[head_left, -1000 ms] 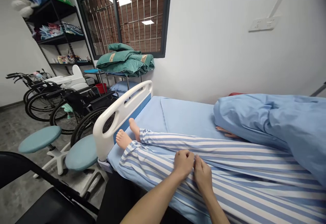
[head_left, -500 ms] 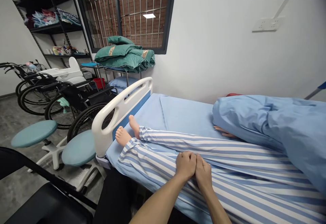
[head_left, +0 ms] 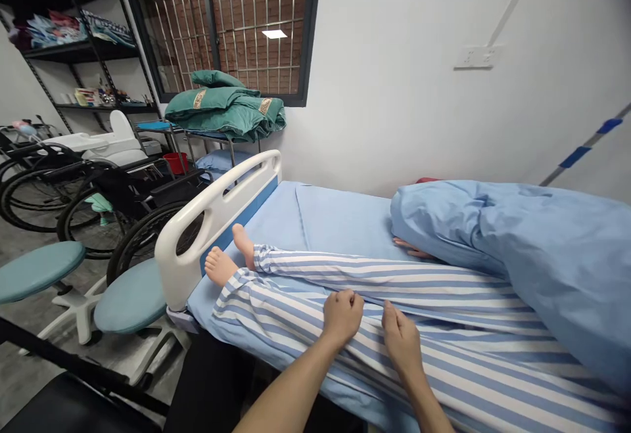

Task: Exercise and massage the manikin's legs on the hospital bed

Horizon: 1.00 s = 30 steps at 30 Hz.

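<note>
Striped blue-and-white trousers [head_left: 305,308] clothe the legs of a figure lying on the bed; whether it is a person or a mannequin I cannot tell. My left hand [head_left: 344,315] is curled into a fist over the nearer trouser leg, around the lower leg. To its right, my right hand [head_left: 401,340] is also a closed fist, with a gap of striped cloth between the two. Neither fist shows anything held. Two bare feet [head_left: 221,266] point up near the footboard. A light blue quilt [head_left: 493,223] covers the upper body, and fingers [head_left: 414,249] show under its edge.
A white footboard [head_left: 170,269] closes the bed's left end. Beyond it stand round stools [head_left: 131,295], wheelchairs [head_left: 142,223] and a black shelf rack [head_left: 73,52]. Folded green quilts [head_left: 227,111] lie under the barred window. A black chair [head_left: 73,407] is at lower left.
My hands, side by side and touching before, have moved apart, left hand leftward and right hand slightly rightward and down in view. The camera view has turned right.
</note>
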Each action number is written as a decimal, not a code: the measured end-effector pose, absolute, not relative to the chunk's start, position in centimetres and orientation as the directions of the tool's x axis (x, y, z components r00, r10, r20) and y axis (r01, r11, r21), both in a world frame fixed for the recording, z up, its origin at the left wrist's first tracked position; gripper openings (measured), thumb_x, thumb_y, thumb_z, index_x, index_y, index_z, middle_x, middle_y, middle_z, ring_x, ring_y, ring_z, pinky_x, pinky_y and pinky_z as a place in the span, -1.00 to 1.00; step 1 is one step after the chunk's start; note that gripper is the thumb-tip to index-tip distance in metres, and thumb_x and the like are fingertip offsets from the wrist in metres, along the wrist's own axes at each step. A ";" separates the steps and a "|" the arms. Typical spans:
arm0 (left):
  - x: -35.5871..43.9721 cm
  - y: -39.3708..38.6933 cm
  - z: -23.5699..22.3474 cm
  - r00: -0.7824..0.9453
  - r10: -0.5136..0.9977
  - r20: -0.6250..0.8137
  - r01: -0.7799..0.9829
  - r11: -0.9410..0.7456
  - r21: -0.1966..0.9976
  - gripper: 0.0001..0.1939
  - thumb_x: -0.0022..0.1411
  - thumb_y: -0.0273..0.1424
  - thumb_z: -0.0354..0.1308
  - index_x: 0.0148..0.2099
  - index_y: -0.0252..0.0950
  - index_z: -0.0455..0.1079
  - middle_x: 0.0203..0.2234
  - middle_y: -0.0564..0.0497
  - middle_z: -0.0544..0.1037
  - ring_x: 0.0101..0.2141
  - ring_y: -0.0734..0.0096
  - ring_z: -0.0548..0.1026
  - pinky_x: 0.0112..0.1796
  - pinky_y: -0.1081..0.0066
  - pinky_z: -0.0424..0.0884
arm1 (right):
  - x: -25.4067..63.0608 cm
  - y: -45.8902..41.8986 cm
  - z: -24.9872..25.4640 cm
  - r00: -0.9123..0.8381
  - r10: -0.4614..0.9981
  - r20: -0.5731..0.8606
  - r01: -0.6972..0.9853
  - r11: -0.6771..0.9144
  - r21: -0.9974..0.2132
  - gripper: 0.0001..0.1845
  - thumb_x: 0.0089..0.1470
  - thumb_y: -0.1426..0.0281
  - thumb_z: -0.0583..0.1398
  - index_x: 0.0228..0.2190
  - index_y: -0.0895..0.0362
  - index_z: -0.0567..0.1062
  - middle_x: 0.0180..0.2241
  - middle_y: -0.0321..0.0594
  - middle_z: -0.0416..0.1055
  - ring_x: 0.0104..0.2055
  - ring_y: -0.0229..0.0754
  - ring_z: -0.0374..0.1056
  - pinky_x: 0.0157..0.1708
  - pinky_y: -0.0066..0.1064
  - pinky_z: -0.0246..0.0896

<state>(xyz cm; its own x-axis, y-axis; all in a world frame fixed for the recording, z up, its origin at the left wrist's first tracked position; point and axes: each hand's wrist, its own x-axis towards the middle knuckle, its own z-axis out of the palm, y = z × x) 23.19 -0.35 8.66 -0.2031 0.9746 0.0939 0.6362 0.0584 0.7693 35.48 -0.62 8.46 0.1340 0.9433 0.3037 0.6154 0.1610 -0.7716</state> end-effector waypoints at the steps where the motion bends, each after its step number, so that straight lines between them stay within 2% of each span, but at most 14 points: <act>1: 23.2 -0.3 8.6 -0.202 0.973 0.110 0.640 0.046 0.767 -0.65 0.16 -0.30 -0.15 -0.51 -0.24 0.39 -0.55 0.01 0.48 -0.47 0.44 0.30 -0.39 0.45 0.09 | 35.5 -0.6 8.4 0.143 0.940 0.309 0.606 0.164 -0.778 -0.44 0.02 -0.06 -0.14 -0.70 0.10 0.16 -0.73 -0.32 0.10 -0.60 -0.26 0.03 -0.56 -0.43 -0.05; 6: 24.0 0.4 9.2 -0.189 0.975 0.115 0.593 0.020 0.805 -0.69 0.11 -0.34 -0.12 -0.62 -0.28 0.25 -0.66 0.07 0.35 -0.53 0.50 0.23 -0.45 0.47 0.04 | 35.5 -0.4 8.5 0.188 0.932 0.310 0.474 0.190 -0.860 -0.46 0.02 -0.05 -0.12 -0.66 0.12 0.20 -0.68 -0.32 0.15 -0.56 -0.26 0.05 -0.52 -0.44 -0.02; 12: 27.1 1.1 10.9 -0.078 0.981 0.177 0.345 -0.140 0.928 -0.65 0.12 -0.29 -0.14 -0.67 -0.28 0.07 -0.74 0.16 0.09 -0.61 0.56 0.12 -0.52 0.49 0.02 | 35.9 0.0 8.1 0.242 0.923 0.300 0.326 0.214 -0.921 -0.50 0.07 0.03 -0.10 -0.66 0.13 0.18 -0.68 -0.35 0.11 -0.57 -0.30 0.02 -0.54 -0.46 -0.05; 14: 28.0 0.9 10.4 -0.052 0.982 0.183 0.326 -0.157 0.932 -0.64 0.14 -0.27 -0.15 -0.66 -0.28 0.07 -0.74 0.15 0.11 -0.60 0.55 0.12 -0.52 0.49 0.02 | 35.9 0.0 8.1 0.244 0.920 0.306 0.294 0.230 -0.928 -0.52 0.08 0.06 -0.09 -0.65 0.14 0.20 -0.66 -0.35 0.14 -0.56 -0.30 0.03 -0.53 -0.46 -0.05; 19: 28.3 0.4 8.4 -0.010 0.974 0.228 0.524 -0.189 0.831 -0.66 0.19 -0.31 -0.18 -0.58 -0.29 0.18 -0.64 0.06 0.34 -0.53 0.50 0.24 -0.42 0.46 0.06 | 35.8 -0.1 8.2 0.276 0.918 0.284 0.263 0.212 -0.941 -0.55 0.10 0.11 -0.07 -0.64 0.15 0.22 -0.66 -0.35 0.16 -0.55 -0.31 0.05 -0.52 -0.47 -0.05; 24: 28.0 0.3 8.2 0.000 0.973 0.230 0.570 -0.189 0.799 -0.65 0.21 -0.31 -0.21 -0.56 -0.28 0.22 -0.60 0.03 0.41 -0.51 0.48 0.29 -0.42 0.46 0.07 | 35.8 0.3 8.1 0.271 0.920 0.284 0.261 0.214 -0.941 -0.54 0.10 0.11 -0.08 -0.66 0.13 0.17 -0.67 -0.37 0.14 -0.57 -0.32 0.03 -0.54 -0.49 -0.06; 27: 28.1 0.4 8.4 0.010 0.973 0.230 0.580 -0.193 0.791 -0.64 0.20 -0.30 -0.20 -0.58 -0.28 0.20 -0.62 0.03 0.40 -0.52 0.49 0.28 -0.43 0.47 0.06 | 36.3 0.4 9.2 0.235 0.927 0.292 0.346 0.201 -0.916 -0.53 0.12 0.13 -0.10 -0.69 0.13 0.16 -0.70 -0.37 0.11 -0.60 -0.33 0.01 -0.57 -0.48 -0.11; 30: 28.1 0.4 8.4 0.016 0.974 0.227 0.589 -0.192 0.785 -0.63 0.19 -0.27 -0.21 -0.60 -0.28 0.17 -0.65 0.06 0.36 -0.55 0.50 0.25 -0.46 0.47 0.03 | 37.2 0.3 11.1 0.145 0.913 0.382 0.502 0.265 -0.824 -0.56 0.14 0.21 -0.09 -0.69 0.14 0.18 -0.70 -0.37 0.11 -0.60 -0.34 0.00 -0.56 -0.47 -0.17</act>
<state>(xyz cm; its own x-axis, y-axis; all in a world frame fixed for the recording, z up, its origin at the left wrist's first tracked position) 28.14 0.44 8.44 0.0158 0.9738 0.2269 0.5894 -0.1923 0.7846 37.25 0.31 11.11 0.1447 0.9128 0.3819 0.5016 0.2650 -0.8235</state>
